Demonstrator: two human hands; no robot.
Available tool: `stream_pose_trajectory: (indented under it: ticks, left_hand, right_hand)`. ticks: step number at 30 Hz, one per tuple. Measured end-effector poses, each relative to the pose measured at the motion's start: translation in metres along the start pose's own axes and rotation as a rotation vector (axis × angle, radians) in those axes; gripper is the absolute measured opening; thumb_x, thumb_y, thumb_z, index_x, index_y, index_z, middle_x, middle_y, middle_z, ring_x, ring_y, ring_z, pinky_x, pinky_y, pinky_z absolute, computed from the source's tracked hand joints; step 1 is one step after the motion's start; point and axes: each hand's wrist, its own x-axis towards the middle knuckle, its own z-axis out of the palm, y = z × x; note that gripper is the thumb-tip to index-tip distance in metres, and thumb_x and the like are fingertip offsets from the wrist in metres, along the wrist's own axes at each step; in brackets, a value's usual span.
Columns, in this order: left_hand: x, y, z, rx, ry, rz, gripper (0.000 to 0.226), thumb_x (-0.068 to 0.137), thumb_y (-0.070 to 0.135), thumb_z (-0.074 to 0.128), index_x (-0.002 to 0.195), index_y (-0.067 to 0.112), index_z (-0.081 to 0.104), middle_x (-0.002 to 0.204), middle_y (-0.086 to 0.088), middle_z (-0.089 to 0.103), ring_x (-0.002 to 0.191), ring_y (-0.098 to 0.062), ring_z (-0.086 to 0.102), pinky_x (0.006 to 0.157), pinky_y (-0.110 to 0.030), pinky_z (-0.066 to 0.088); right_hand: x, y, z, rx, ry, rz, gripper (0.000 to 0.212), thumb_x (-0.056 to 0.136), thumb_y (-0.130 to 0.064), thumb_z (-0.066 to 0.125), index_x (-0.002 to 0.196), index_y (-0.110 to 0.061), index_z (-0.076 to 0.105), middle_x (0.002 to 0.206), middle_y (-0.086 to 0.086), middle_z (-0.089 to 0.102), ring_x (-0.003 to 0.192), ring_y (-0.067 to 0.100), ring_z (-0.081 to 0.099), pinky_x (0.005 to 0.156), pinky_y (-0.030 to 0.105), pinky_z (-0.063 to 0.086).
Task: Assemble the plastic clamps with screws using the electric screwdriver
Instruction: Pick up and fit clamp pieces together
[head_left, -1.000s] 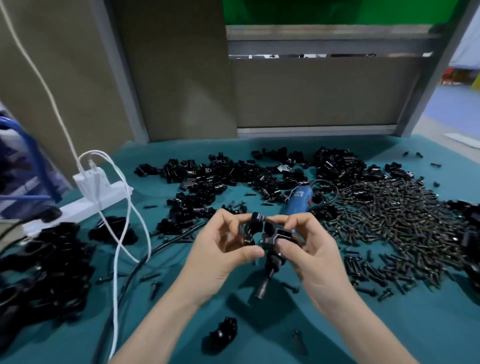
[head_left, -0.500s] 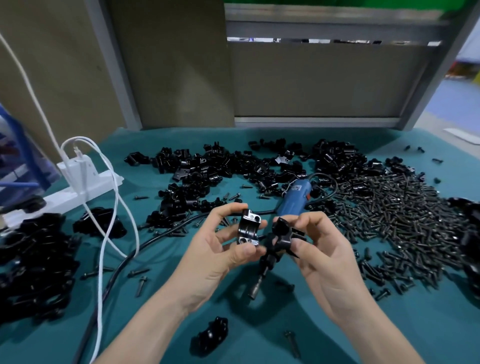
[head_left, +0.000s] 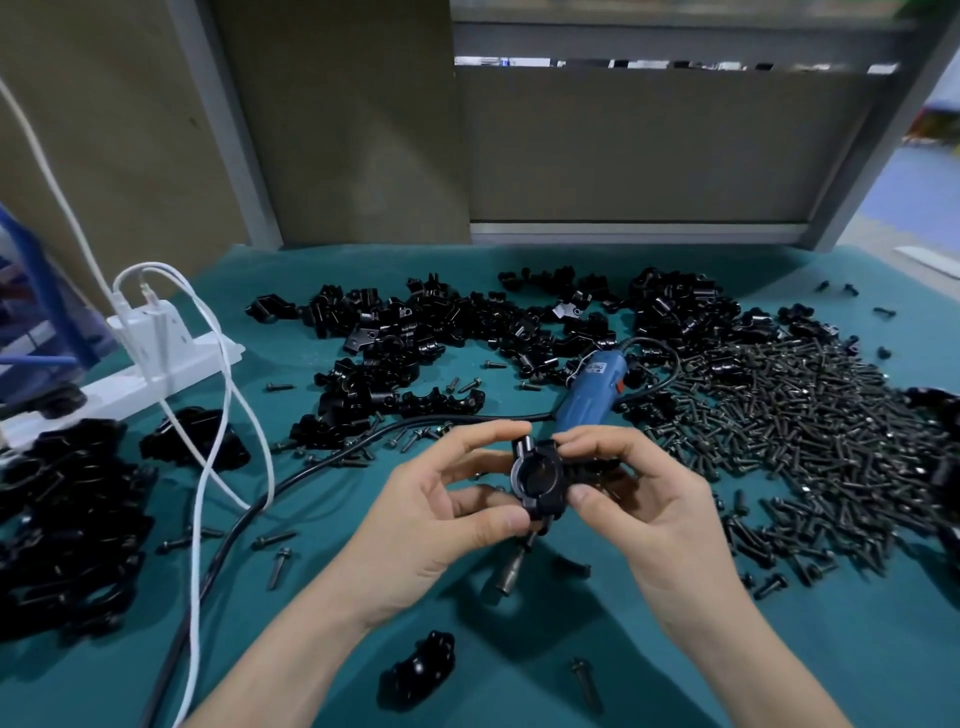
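Both hands hold a black plastic clamp (head_left: 537, 480) above the green table; its two halves are pressed together into a ring. My left hand (head_left: 441, 512) pinches its left side between thumb and fingers. My right hand (head_left: 639, 499) pinches its right side. The blue electric screwdriver (head_left: 589, 387) lies on the table just behind the hands, its bit tip (head_left: 508, 574) showing below the clamp. A pile of black clamp halves (head_left: 431, 338) lies behind, and a heap of dark screws (head_left: 795, 426) to the right.
A white power strip (head_left: 156, 358) with white cables (head_left: 208, 467) sits at the left, and a black cord (head_left: 291, 488) crosses the table. More black parts (head_left: 67, 525) are heaped at the left edge. A single clamp half (head_left: 418, 667) and loose screws (head_left: 584, 683) lie near me.
The two clamp halves, held apart half a second ago, are now pressed together into one ring between both hands. The view has tilted down slightly.
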Motion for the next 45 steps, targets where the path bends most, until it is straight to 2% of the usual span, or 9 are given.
stream_pose_trajectory:
  ticks: [7, 17, 22, 25, 28, 32, 35, 38, 45]
  left_hand:
    - [-0.0004, -0.002, -0.0009, -0.009, 0.003, 0.011, 0.053, 0.067, 0.013, 0.078, 0.115, 0.033, 0.068, 0.113, -0.004, 0.069, 0.089, -0.024, 0.066, 0.087, -0.035, 0.055]
    - [-0.0007, 0.0006, 0.0019, 0.031, 0.044, 0.025, 0.055, 0.069, -0.002, 0.073, 0.109, 0.036, 0.07, 0.101, 0.001, 0.071, 0.082, -0.014, 0.067, 0.079, -0.022, 0.053]
    - [-0.0007, -0.0002, 0.003, 0.028, 0.064, 0.024, 0.054, 0.068, -0.003, 0.073, 0.109, 0.033, 0.071, 0.098, 0.001, 0.07, 0.079, -0.014, 0.067, 0.078, -0.022, 0.053]
    - [-0.0008, -0.0007, 0.0043, 0.02, 0.079, 0.034, 0.054, 0.068, -0.004, 0.073, 0.109, 0.03, 0.072, 0.098, -0.003, 0.069, 0.079, -0.017, 0.066, 0.078, -0.023, 0.054]
    - [-0.0009, -0.0006, 0.0056, 0.011, 0.087, 0.043, 0.053, 0.068, -0.006, 0.079, 0.108, 0.029, 0.072, 0.099, -0.006, 0.067, 0.078, -0.017, 0.066, 0.077, -0.023, 0.054]
    - [-0.0007, -0.0011, 0.0062, 0.03, 0.089, 0.047, 0.053, 0.068, -0.004, 0.079, 0.109, 0.03, 0.072, 0.105, -0.014, 0.064, 0.079, -0.019, 0.066, 0.077, -0.023, 0.054]
    - [-0.0011, -0.0019, 0.0059, 0.066, 0.094, 0.04, 0.055, 0.067, 0.0, 0.074, 0.11, 0.034, 0.071, 0.113, -0.018, 0.062, 0.083, -0.021, 0.067, 0.08, -0.024, 0.054]
    - [-0.0012, -0.003, 0.0051, 0.107, 0.109, 0.038, 0.055, 0.066, 0.003, 0.075, 0.107, 0.04, 0.072, 0.117, -0.011, 0.066, 0.087, -0.023, 0.069, 0.083, -0.024, 0.054]
    - [-0.0018, -0.0042, 0.0058, 0.194, 0.109, 0.064, 0.057, 0.068, 0.005, 0.076, 0.108, 0.044, 0.07, 0.115, 0.012, 0.069, 0.089, -0.018, 0.072, 0.082, -0.019, 0.053]
  right_hand:
    - [0.0005, -0.0002, 0.0003, -0.008, -0.006, 0.0, 0.023, 0.072, -0.001, 0.063, 0.091, -0.013, 0.067, 0.1, -0.003, 0.071, 0.095, 0.008, 0.067, 0.08, 0.013, 0.049]
    - [-0.0003, 0.003, -0.0043, -0.206, -0.014, -0.049, 0.028, 0.075, -0.01, 0.067, 0.093, -0.031, 0.069, 0.105, -0.013, 0.071, 0.108, 0.014, 0.061, 0.093, 0.021, 0.044]
    - [0.0005, 0.0005, -0.0059, -0.397, 0.022, -0.096, 0.024, 0.074, -0.021, 0.069, 0.089, -0.04, 0.069, 0.106, -0.023, 0.064, 0.113, 0.01, 0.051, 0.09, 0.011, 0.035]
    - [0.0009, -0.0003, -0.0064, -0.401, 0.014, -0.079, 0.024, 0.075, -0.022, 0.068, 0.09, -0.04, 0.068, 0.102, -0.019, 0.064, 0.105, 0.013, 0.054, 0.083, 0.022, 0.041]
    - [-0.0003, -0.0013, -0.006, -0.44, 0.018, -0.094, 0.025, 0.076, -0.02, 0.067, 0.092, -0.04, 0.066, 0.098, -0.023, 0.065, 0.087, 0.003, 0.05, 0.068, 0.012, 0.034]
    - [-0.0019, 0.0003, -0.0074, -0.394, 0.014, -0.073, 0.037, 0.082, -0.003, 0.072, 0.093, -0.038, 0.068, 0.091, -0.019, 0.066, 0.069, -0.003, 0.052, 0.064, 0.009, 0.036]
    - [-0.0017, 0.0009, -0.0078, -0.388, 0.01, -0.047, 0.038, 0.083, 0.0, 0.071, 0.094, -0.036, 0.068, 0.094, -0.017, 0.068, 0.075, 0.006, 0.058, 0.071, 0.016, 0.043]
    - [-0.0011, -0.0009, -0.0071, -0.438, 0.012, -0.085, 0.031, 0.083, -0.007, 0.07, 0.097, -0.035, 0.068, 0.099, -0.02, 0.068, 0.088, 0.004, 0.062, 0.078, 0.012, 0.044]
    - [-0.0029, 0.001, -0.0026, -0.272, -0.001, 0.007, 0.04, 0.085, 0.006, 0.065, 0.096, -0.032, 0.07, 0.093, -0.007, 0.069, 0.062, 0.013, 0.066, 0.06, 0.019, 0.051]
